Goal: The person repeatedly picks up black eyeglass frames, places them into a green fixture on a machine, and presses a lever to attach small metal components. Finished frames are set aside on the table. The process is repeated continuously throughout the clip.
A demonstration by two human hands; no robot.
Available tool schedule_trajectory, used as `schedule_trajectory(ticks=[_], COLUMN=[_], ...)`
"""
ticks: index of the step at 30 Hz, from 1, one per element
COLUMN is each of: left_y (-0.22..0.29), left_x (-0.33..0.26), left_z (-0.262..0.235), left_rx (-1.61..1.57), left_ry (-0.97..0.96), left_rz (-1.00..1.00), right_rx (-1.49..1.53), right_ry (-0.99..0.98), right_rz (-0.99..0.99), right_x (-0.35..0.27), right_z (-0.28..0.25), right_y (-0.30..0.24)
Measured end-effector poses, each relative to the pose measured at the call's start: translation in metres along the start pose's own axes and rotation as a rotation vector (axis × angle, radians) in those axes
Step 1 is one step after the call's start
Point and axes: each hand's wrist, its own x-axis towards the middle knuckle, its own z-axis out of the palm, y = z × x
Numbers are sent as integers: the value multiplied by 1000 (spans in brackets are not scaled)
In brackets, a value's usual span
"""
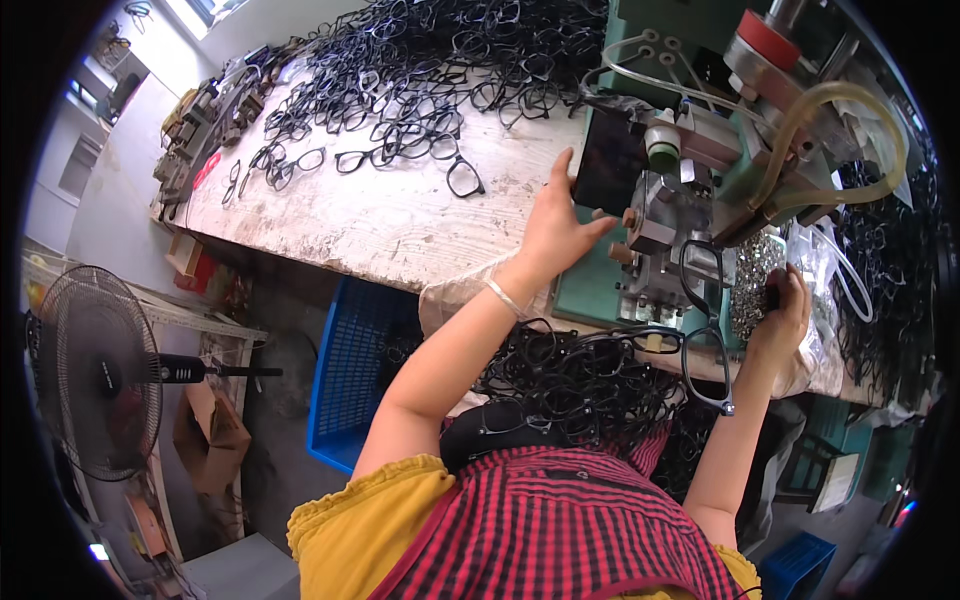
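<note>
In the head view, your two hands are well apart. Your left hand (560,232) is spread beside the green machine (590,292), its thumb close to the metal fixture (650,235). Your right hand (785,312) curls by the small metal pieces (754,268), presumably kept there for easy reach. An eyeglass frame (711,325) stands upright at the machine's front, between your hands. The frames in your lap (575,375) and the heap of frames (440,70) on the surface (370,215) probably lie there to be handy. What supports the upright frame is unclear; you cannot tell whether your right fingers grip anything. The heap's far end is cut off.
</note>
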Motion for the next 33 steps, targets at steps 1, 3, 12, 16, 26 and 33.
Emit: schedule_trajectory(ticks=[1, 3, 12, 16, 26, 33], left_y=[-3, 3, -21, -67, -58, 41], left_x=[2, 2, 13, 54, 38, 9], left_z=[13, 16, -36, -142, -129, -94], left_rx=[176, 264, 278, 1159, 878, -736], left_ry=[142, 191, 391, 299, 149, 178], left_rz=[119, 127, 302, 463, 588, 109], right_rx=[12, 37, -330, -325, -89, 166], right_ry=[-41, -111, -32, -41, -351, -373], right_rz=[-7, -10, 2, -37, -153, -5], right_x=[-4, -7, -36, -53, -49, -58], right_z=[13, 20, -17, -54, 95, 105], right_y=[-10, -16, -41, -46, -94, -100])
